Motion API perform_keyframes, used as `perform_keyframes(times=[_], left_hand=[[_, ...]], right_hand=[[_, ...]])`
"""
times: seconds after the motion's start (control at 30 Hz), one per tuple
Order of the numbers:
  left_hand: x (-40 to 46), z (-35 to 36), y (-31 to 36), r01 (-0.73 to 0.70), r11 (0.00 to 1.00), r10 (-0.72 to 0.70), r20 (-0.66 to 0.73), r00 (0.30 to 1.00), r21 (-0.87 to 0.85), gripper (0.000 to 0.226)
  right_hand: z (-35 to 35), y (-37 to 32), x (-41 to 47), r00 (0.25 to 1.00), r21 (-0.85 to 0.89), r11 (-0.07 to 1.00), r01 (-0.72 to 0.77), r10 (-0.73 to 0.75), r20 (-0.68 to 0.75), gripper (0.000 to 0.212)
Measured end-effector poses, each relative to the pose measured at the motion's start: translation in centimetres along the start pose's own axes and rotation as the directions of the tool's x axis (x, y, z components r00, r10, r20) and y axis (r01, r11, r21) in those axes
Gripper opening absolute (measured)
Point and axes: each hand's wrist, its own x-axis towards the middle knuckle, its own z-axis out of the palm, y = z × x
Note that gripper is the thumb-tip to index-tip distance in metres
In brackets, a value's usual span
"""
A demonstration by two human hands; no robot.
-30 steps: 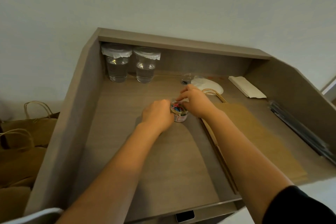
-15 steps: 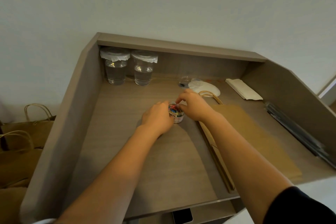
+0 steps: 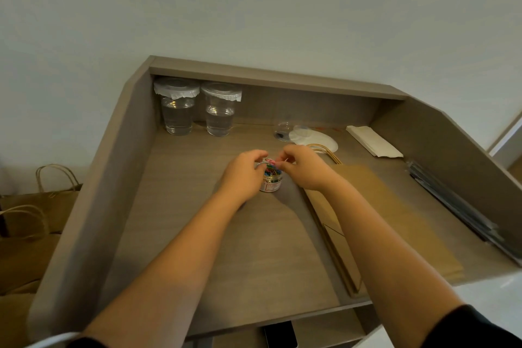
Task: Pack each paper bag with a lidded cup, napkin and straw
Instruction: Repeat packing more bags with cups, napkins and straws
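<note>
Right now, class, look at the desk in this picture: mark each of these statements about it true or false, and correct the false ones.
1. Two lidded cups holding clear liquid stand at the back left of the desk. True.
2. The left hand holds the small tub of coloured paper clips. True.
3. The right hand is lifting a napkin. False: it pinches a paper clip over the tub; the napkins lie untouched at the back right.
4. The paper bag on the desk stands upright and open. False: it lies flat.
5. More paper bags sit on the floor left of the desk. True.
</note>
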Motion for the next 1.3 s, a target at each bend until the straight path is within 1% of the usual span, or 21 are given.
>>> perform_keyframes(times=[0.03, 0.1, 0.2, 0.27, 0.4, 0.53, 0.6, 0.63, 0.67, 0.7, 0.73, 0.77, 0.8, 0.83, 0.87, 0.97, 1.07, 1.13, 1.23, 1.27, 1.3], left_hand=[[0.1, 0.1, 0.1, -0.007, 0.996, 0.007, 0.002, 1.0, -0.092, 0.034], [0.2, 0.3, 0.3, -0.009, 0.981, 0.012, 0.016, 1.0, -0.194, 0.027], [0.6, 0.5, 0.3, 0.009, 0.967, -0.008, 0.006, 1.0, -0.256, 0.016], [0.8, 0.7, 0.2, 0.022, 0.956, -0.025, -0.009, 1.0, -0.292, 0.014], [1.4, 0.8, -0.2, 0.037, 0.934, -0.049, -0.025, 0.998, -0.356, 0.014], [1.7, 0.5, -0.3, 0.072, 0.875, -0.081, 0.001, 0.997, -0.479, 0.015], [1.8, 0.4, -0.3, 0.099, 0.844, -0.107, 0.016, 0.994, -0.528, 0.018], [1.9, 0.4, -0.4, 0.103, 0.847, -0.124, -0.005, 0.992, -0.522, 0.018], [1.9, 0.4, -0.6, 0.09, 0.877, -0.128, -0.05, 0.99, -0.471, 0.017], [2.0, 0.4, -0.7, 0.064, 0.929, -0.108, -0.103, 0.989, -0.364, 0.016], [2.0, 0.4, -0.8, 0.029, 0.978, -0.06, -0.143, 0.988, -0.208, 0.016], [1.9, 0.4, -0.8, -0.003, 0.999, -0.002, -0.153, 0.988, -0.036, 0.017], [1.7, 0.3, -0.7, -0.031, 0.994, 0.046, -0.133, 0.99, 0.107, 0.019], [1.7, 0.3, -0.7, -0.047, 0.979, 0.067, -0.095, 0.993, 0.196, 0.022], [1.6, 0.3, -0.5, -0.053, 0.971, 0.069, -0.063, 0.996, 0.233, 0.024], [1.2, 0.2, -0.3, -0.036, 0.981, 0.046, -0.046, 0.998, 0.193, 0.026], [-0.1, -0.4, 0.0, -0.066, 0.996, 0.072, -0.114, 0.991, 0.055, 0.021], [-1.3, -1.1, 0.3, -0.085, 0.996, 0.084, -0.13, 0.988, -0.002, 0.017], [-3.8, -2.4, 0.6, -0.089, 0.996, 0.085, -0.131, 0.988, -0.027, 0.012], [-4.8, -3.0, 0.6, -0.09, 0.994, 0.08, -0.142, 0.987, -0.061, 0.011], [-6.0, -3.7, 0.7, -0.097, 0.99, 0.079, -0.162, 0.984, -0.103, 0.012]], right_hand=[[-0.1, -0.1, -0.2, 1.0, 0.023, 1.0, 0.005, -0.005, 0.007, 0.006], [-0.1, -0.1, -0.5, 1.0, 0.076, 0.997, 0.003, -0.004, 0.012, 0.006], [0.1, 0.2, -0.9, 0.998, 0.195, 0.979, -0.055, 0.056, 0.001, 0.004], [0.2, 0.5, -1.0, 0.996, 0.278, 0.957, -0.086, 0.091, -0.007, 0.004], [0.5, 1.0, -0.9, 0.991, 0.434, 0.892, -0.124, 0.133, 0.01, 0.014], [0.8, 1.0, -0.9, 0.98, 0.637, 0.753, -0.164, 0.197, 0.019, 0.017], [1.1, 0.9, -0.8, 0.974, 0.784, 0.6, -0.161, 0.223, 0.03, 0.017], [1.2, 0.9, -0.8, 0.972, 0.835, 0.528, -0.155, 0.23, 0.035, 0.018], [1.3, 0.9, -0.8, 0.97, 0.862, 0.483, -0.152, 0.24, 0.037, 0.018], [1.5, 0.9, -0.7, 0.967, 0.875, 0.46, -0.152, 0.251, 0.036, 0.018], [1.6, 0.9, -0.6, 0.964, 0.878, 0.454, -0.152, 0.264, 0.031, 0.018], [1.8, 0.9, -0.6, 0.96, 0.876, 0.457, -0.154, 0.279, 0.023, 0.018], [1.9, 0.9, -0.6, 0.956, 0.868, 0.471, -0.158, 0.293, 0.015, 0.018], [2.0, 0.8, -0.6, 0.954, 0.856, 0.491, -0.162, 0.3, 0.008, 0.017], [2.1, 0.7, -0.6, 0.954, 0.84, 0.518, -0.164, 0.301, 0.0, 0.017], [2.0, 0.2, -0.9, 0.957, 0.779, 0.609, -0.151, 0.287, -0.038, 0.015], [1.6, -0.7, -1.6, 0.961, 0.703, 0.702, -0.113, 0.258, -0.103, 0.013], [1.5, -1.8, -2.3, 0.968, 0.659, 0.748, -0.082, 0.217, -0.126, 0.013], [1.3, -4.3, -4.1, 0.979, 0.646, 0.762, -0.049, 0.166, -0.121, 0.015], [1.2, -5.3, -4.9, 0.981, 0.668, 0.743, -0.039, 0.156, -0.116, 0.015], [1.3, -6.3, -5.7, 0.984, 0.717, 0.697, -0.028, 0.144, -0.102, 0.015]])
